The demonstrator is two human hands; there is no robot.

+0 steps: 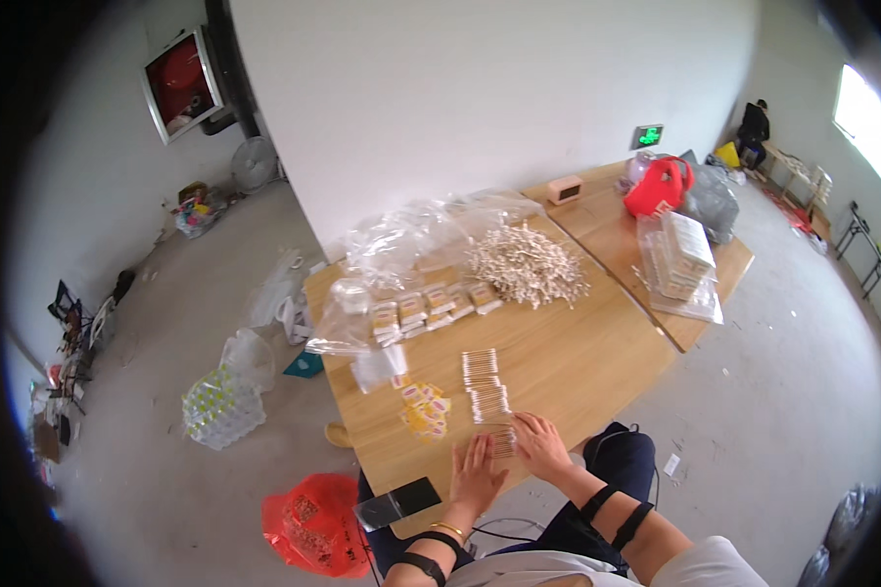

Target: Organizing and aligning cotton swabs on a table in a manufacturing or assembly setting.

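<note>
On the wooden table (597, 362), cotton swabs lie side by side in a column of neat rows (486, 389) in front of me. My left hand (477, 476) rests flat at the left end of the nearest row, fingers stretched out. At that row's right end, my right hand (541, 446) touches the swabs with its fingers extended and slightly bent. Between the hands, part of the nearest row (503, 442) shows. Farther back is a big loose heap of cotton swabs (529, 266). Small yellow cards (425, 411) are scattered left of the rows.
Small labelled packs (436, 305) stand in front of clear plastic bags (401, 245). A dark phone (398, 504) lies at the near left edge. On the right are a red bag (659, 186), stacked white packages (685, 252) and a small pink clock (565, 190). A red plastic bag (313, 523) is on the floor.
</note>
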